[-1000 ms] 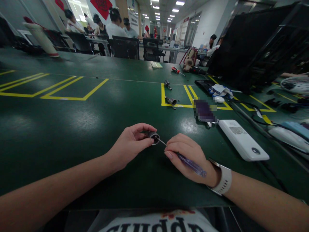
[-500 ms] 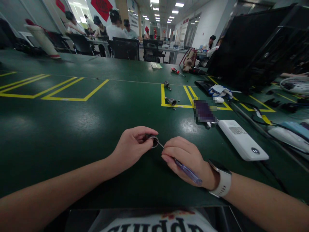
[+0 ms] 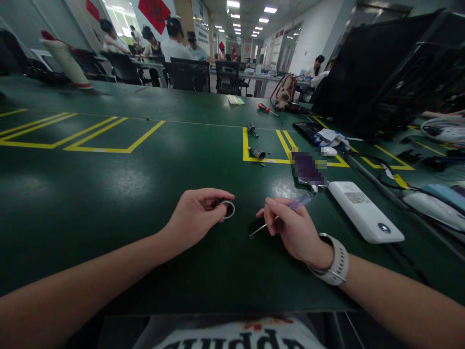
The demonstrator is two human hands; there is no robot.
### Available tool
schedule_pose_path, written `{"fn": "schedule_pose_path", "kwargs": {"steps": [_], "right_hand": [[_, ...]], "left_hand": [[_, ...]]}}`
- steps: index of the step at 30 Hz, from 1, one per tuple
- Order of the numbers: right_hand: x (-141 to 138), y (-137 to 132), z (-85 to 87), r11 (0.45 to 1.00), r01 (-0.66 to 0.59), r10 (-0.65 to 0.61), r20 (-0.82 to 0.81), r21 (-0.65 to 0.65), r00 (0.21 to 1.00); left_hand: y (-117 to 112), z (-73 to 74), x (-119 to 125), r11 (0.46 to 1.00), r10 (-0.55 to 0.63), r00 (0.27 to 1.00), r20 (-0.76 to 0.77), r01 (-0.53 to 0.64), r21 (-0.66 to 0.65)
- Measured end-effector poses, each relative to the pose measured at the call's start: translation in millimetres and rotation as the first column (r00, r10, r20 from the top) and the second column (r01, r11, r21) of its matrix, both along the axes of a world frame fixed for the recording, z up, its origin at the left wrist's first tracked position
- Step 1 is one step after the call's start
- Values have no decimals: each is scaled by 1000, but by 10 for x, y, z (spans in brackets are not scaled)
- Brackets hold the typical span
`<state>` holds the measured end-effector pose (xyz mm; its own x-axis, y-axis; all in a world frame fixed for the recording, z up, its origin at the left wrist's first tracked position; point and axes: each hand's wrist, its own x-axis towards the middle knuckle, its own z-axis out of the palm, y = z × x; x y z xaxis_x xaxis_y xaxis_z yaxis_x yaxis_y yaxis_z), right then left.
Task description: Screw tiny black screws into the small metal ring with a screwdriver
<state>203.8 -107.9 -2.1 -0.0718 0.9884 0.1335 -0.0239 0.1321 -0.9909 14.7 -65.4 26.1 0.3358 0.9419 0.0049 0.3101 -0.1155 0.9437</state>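
Note:
My left hand (image 3: 198, 213) is closed around a round metal part (image 3: 229, 208), whose ring-shaped open end faces right; the rest of it is hidden by the fingers. In my right hand (image 3: 290, 228) is a slim screwdriver with a clear purplish handle (image 3: 301, 201) pointing up and to the right. Its thin shaft (image 3: 259, 230) slants down left, apart from the metal part. Something tiny shows at the tip, too small to name. Beyond the hands, two metal parts, one nearer (image 3: 258, 153) and one farther (image 3: 251, 128), lie near the yellow tape, with tiny pieces (image 3: 262, 164) beside them.
A white power bank (image 3: 365, 211) and a blurred-out phone (image 3: 308, 168) lie right of my right hand, joined by a cable. Farther back are a red-handled screwdriver (image 3: 264, 107), a cloth glove (image 3: 330, 137) and a large black monitor (image 3: 374, 63). People sit at tables behind.
My right hand has drawn the screwdriver away from the metal part and turned over, so the handle now points up and away. My left hand still holds the part, slightly farther left.

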Motion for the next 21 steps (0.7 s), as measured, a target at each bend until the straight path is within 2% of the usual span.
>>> {"fn": "schedule_pose_path", "kwargs": {"steps": [3, 6, 11, 17, 21], "right_hand": [[12, 62, -51, 993, -1, -5, -55, -117, 999], [23, 73, -82, 992, 1, -6, -37, -127, 999], [37, 55, -99, 997, -4, 9, 68, -79, 998], [-7, 9, 1, 999, -3, 15, 279, -41, 960], [-30, -42, 57, 991, -29, -22, 381, 127, 924]], "left_hand": [[24, 11, -15, 999, 24, 999, 26, -23, -25], [39, -1, -19, 999, 25, 998, 64, -22, -43], [40, -8, -11, 995, 34, 994, 107, -23, -99], [20, 6, 14, 980, 24, 974, 225, 21, -195], [38, -22, 9, 982, 25, 966, 259, 26, -189]]}}
